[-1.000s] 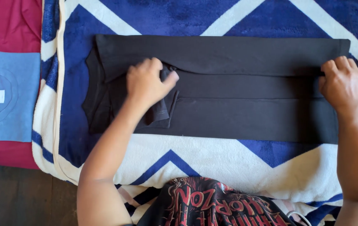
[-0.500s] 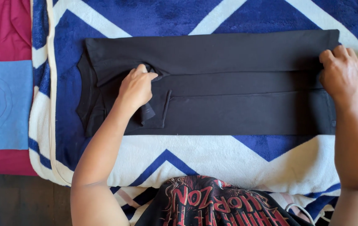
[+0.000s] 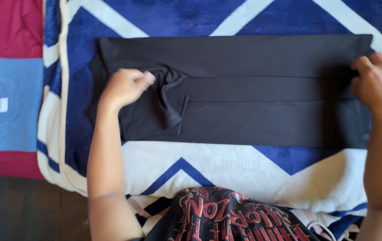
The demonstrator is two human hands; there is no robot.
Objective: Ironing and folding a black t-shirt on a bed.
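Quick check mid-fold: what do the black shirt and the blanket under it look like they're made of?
Black shirt: looks like thin matte knit, probably cotton jersey; it lies flat in crisp folds and bunches softly by the left hand. Blue-and-white blanket: seems a plush fleece; its white areas show a fuzzy nap.

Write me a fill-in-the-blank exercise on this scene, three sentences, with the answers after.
1. Both hands rest on a folded garment whose colour is ____.
2. The left hand pinches the fabric of its short ____, while the right hand presses on the opposite end.
3. The folded blue T-shirt at the far left lies on a cloth that is ____ in colour.

Missing words: black; sleeve; red
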